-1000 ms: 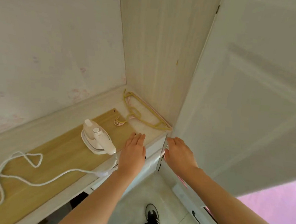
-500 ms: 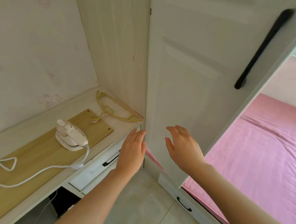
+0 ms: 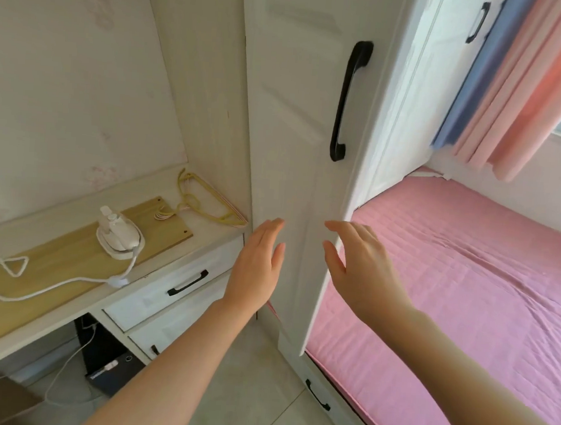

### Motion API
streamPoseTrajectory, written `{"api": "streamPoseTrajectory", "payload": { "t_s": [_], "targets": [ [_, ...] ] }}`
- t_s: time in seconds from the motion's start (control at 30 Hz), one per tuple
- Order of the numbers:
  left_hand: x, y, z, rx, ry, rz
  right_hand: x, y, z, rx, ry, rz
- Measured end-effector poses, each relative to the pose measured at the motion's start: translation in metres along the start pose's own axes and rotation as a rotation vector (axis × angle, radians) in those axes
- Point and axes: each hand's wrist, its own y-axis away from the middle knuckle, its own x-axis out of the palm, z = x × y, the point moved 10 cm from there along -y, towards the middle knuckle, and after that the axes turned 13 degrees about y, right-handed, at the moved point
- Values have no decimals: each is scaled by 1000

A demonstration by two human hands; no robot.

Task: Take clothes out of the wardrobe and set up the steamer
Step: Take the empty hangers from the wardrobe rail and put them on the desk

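Wardrobe door [image 3: 290, 153]: tall white panel, upright, hinged on the side toward the counter [image 3: 54, 253], free edge toward the bed [image 3: 467, 275]. Apparently standing a little out from the carcass, though hard to say how far. No clothes in sight, so the task judged barely begun.

On the door, near its free edge and well above both hands, a black bar handle [image 3: 348, 101], long axis vertical. Key relation for the coming move: handle straight up the door from the right hand [image 3: 359, 274], up and across the door face from the left hand [image 3: 257, 270]. Right hand nearer, so likely the one to reach. Fingers to wrap round the vertical bar, then a pull out from the door's hinge line.

Right hand: at the door's free edge, low on the panel, fingers loosely spread and nearly straight, thumb toward the door, holding nothing. Touching the edge or just off it, cannot tell.

Left hand: before the door's lower face, closer to the hinge side, flat, fingers straight and together, palm to the panel, holding nothing. Contact unclear.

Steamer [image 3: 118, 237]: on the counter, beyond the door's hinge side, well apart from the left hand, untouched, white cord [image 3: 117, 280] trailing further from the door. Yellow hangers [image 3: 207, 200] between steamer and door.
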Motion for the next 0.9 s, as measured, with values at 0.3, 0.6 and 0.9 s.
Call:
{"api": "streamPoseTrajectory", "payload": {
  "t_s": [0.3, 0.6, 0.9],
  "targets": [
    [-5, -45, -54, 196, -22, -72, -33, -20, -33, 174, -57, -111],
    [6, -98, -73, 337, -6, -47, -17, -56, -36, 282, -275, -117],
    [40, -124, -64, 411, -43, 49, -12, -63, -60, 290, -352, -178]
  ]
}}
